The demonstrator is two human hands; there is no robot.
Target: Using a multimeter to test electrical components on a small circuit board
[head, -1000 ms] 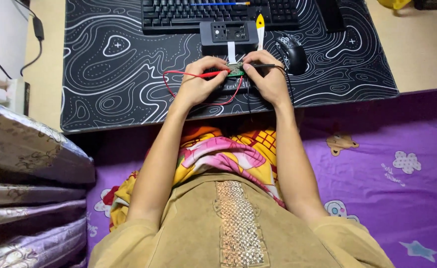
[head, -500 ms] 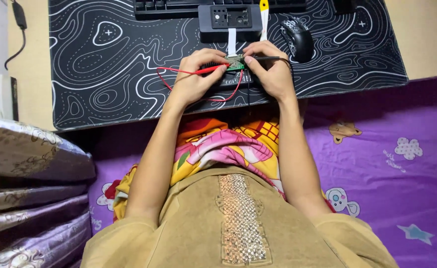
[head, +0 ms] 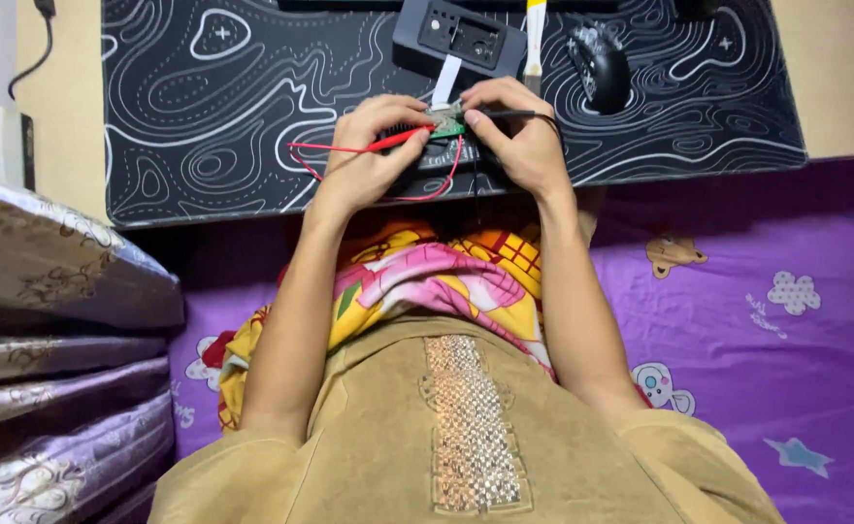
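Both probes on the small green board, view nudged lower than a second ago

Your left hand (head: 369,155) pinches the red probe (head: 398,141), your right hand (head: 519,136) closes on the black probe (head: 509,114); their tips meet at the board (head: 449,122), between your fingertips over the mat (head: 204,116). Beyond sit a black box (head: 459,37) and mouse (head: 600,66). The hands hold as before; only the keyboard has left view, so contact looks steady.
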